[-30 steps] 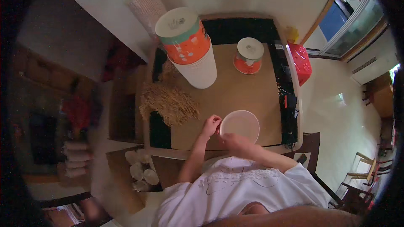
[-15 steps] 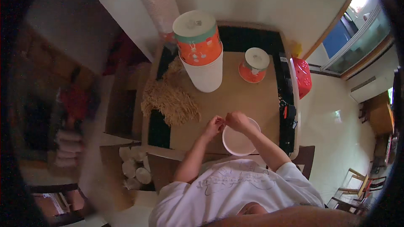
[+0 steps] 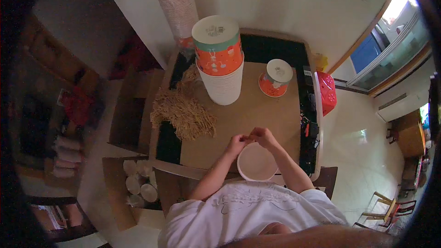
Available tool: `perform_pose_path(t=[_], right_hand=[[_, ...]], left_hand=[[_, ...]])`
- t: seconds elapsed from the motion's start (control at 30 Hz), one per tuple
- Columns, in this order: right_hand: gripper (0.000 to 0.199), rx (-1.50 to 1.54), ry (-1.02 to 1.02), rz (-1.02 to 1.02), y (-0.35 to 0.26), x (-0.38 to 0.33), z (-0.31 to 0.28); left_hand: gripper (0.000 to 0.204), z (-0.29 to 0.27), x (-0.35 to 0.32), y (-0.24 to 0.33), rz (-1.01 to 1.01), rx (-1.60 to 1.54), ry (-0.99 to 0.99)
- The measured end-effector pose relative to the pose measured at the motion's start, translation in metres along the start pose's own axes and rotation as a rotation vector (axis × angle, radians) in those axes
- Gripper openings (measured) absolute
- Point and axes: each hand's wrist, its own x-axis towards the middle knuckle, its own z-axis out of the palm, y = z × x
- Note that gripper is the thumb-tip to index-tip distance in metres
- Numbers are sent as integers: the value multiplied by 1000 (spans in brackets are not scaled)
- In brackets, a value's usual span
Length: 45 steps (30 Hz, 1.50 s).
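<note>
My left hand (image 3: pixel 237 143) and my right hand (image 3: pixel 261 136) meet just above the far rim of a white paper tub (image 3: pixel 258 163). Fingers of both are closed in a pinch, tips together; whatever lies between them is too small to make out. The tub stands upright near the table's front edge, its open mouth facing up, and its inside looks bare. To the left of my hands lies a tangled heap of tan cords (image 3: pixel 186 118).
Beyond my hands rises a tall stack of upturned tubs (image 3: pixel 218 57), orange and white. A smaller upturned tub (image 3: pixel 278 78) stands right. Behind the heap leans another cup stack (image 3: pixel 178 9). Dark gadgets (image 3: pixel 310 130) line the right edge. A carton of white cups (image 3: pixel 140 186) sits lower left.
The whole view has shifted slightly. My right hand has drawn back off the tub's mouth to its far rim, and both hands remain pinched together.
</note>
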Motion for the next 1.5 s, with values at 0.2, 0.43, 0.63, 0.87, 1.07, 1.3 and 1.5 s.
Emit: perform_pose_path(t=[0.2, 0.43, 0.63, 0.87, 1.07, 1.3, 1.5], right_hand=[[11, 476, 170, 139, -16, -5, -7], [14, 155, 32, 30, -13, -6, -7], [18, -381, 140, -70, -11, -8, 1], [18, -414, 87, -54, -2, -6, 1], [19, -211, -3, -52, 2, -9, -2], [10, -397, 56, -162, -8, -15, 3], [6, -326, 75, -159, -11, -14, 8]], left_hand=[[12, 6, 12, -29, 115, 48, 134], [11, 8, 15, -42, 215, 69, 163], [9, 8, 11, -40, 203, 125, 191], [9, 10, 7, -27, 215, 128, 181], [14, 11, 9, -37, 221, 143, 192], [14, -42, 2, -25, 124, 125, -50], [11, -45, -3, -3, 475, 447, -56]])
